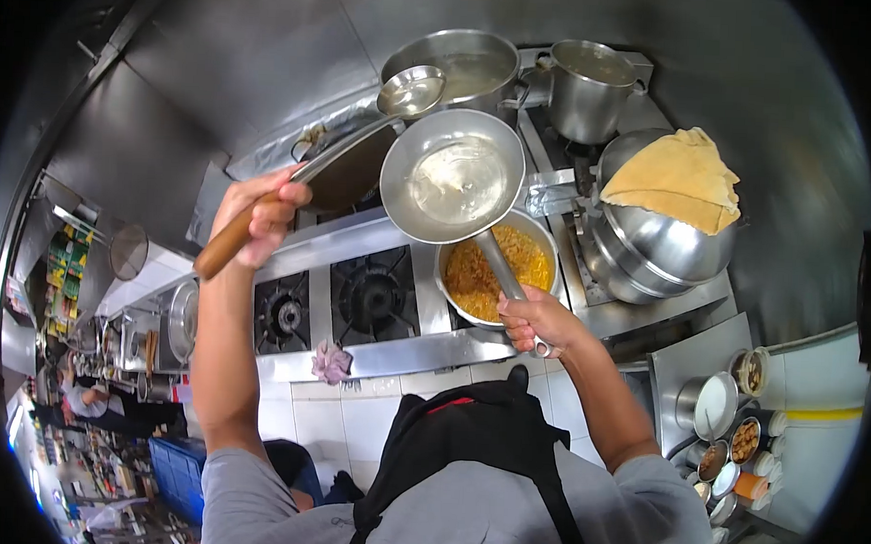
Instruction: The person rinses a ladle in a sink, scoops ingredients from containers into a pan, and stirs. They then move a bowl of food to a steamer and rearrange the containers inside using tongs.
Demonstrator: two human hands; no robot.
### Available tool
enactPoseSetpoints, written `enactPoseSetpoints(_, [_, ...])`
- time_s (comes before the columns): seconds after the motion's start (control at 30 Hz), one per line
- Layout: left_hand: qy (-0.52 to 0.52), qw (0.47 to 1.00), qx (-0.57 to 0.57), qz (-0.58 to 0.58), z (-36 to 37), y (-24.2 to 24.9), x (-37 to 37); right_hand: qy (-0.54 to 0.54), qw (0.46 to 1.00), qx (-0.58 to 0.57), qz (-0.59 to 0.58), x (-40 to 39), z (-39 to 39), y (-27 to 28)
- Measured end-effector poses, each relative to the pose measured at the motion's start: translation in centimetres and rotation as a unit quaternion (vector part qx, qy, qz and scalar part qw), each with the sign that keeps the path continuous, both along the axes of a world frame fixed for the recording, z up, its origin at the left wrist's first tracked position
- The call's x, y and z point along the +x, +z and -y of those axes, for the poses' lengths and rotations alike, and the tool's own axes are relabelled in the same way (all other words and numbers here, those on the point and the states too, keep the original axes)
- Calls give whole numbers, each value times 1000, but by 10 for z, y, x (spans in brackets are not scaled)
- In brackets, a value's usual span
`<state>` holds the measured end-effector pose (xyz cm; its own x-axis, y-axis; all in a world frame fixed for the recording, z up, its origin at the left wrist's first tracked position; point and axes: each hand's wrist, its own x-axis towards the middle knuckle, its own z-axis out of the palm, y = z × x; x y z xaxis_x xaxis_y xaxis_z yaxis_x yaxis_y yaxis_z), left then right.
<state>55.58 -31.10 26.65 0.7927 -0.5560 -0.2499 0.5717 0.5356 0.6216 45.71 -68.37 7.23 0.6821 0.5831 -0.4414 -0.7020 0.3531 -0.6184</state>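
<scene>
The left hand (262, 213) grips one ladle (410, 91); the right hand (539, 322) clasps one pan (452, 175), held above the rice bowl (499, 267). Two pots (590, 86) stand behind that bowl.

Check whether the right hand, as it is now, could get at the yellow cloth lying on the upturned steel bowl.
Probably not as it stands: the right hand is closed around the handle of the small pan, held up over the bowl of orange food. The yellow cloth lies uncovered to its right, with nothing between them, but the hand is occupied.
</scene>
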Motion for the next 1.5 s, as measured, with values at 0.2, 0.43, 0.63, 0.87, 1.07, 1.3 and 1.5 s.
enactPoseSetpoints(0.2, [97, 993, 63, -25, -30, -38, -120, 72, 997, -18, -24, -5, -32, -9])
enactPoseSetpoints(0.43, [147, 947, 285, -33, -80, -85, -208, 105, 993, 40, -45, -29, -114, -52])
enactPoseSetpoints(0.63, [110, 910, 399, -25, -140, -141, -252, 124, 989, 47, -69, -59, -191, -124])
enactPoseSetpoints(0.87, [64, 886, 458, 6, -207, -247, -283, 104, 992, 10, -69, -83, -260, -202])
enactPoseSetpoints(1.07, [80, 722, 650, 224, -251, -333, -303, 80, 994, -40, -64, -94, -287, -251])
enactPoseSetpoints(1.3, [227, 749, 605, 150, -309, -445, -273, 47, 992, -59, -102, -101, -294, -272])
enactPoseSetpoints(1.5, [235, 887, 389, -84, -312, -513, -230, -4, 987, -20, -159, -98, -295, -304])
